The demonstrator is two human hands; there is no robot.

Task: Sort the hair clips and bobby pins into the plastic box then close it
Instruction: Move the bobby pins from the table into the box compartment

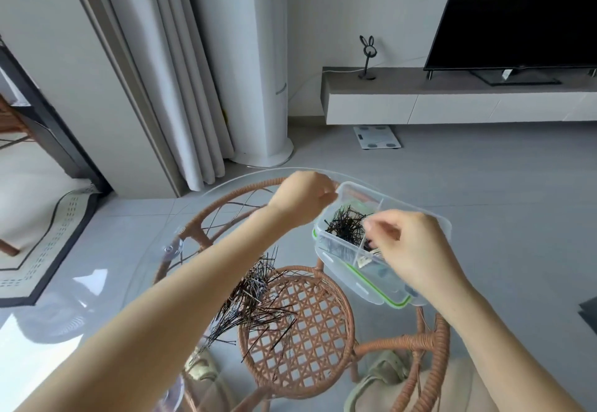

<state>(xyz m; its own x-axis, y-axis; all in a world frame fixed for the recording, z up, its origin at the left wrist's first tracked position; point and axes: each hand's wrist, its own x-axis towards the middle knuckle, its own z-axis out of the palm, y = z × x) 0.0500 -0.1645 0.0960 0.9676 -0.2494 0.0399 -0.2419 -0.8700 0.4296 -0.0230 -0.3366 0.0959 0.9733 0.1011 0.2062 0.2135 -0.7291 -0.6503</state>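
A clear plastic box [350,190] with inner dividers stands at the far right of a round glass table. A dark clump of bobby pins [345,226] lies in its left compartment. Its lid [365,285], clear with a green seal, lies against the box's near side. My left hand [302,201] grips the box's far left corner. My right hand [410,247] hovers over the box's middle divider, fingers pinched together; what they hold is too small to tell. A loose pile of dark bobby pins [255,298] is spread on the glass nearer to me.
The glass top [155,269] rests on a rattan frame [297,324] visible beneath it. Beyond the table are grey floor tiles, a white curtain, a tall white column unit [261,88], a scale [376,137] and a low TV cabinet [452,101].
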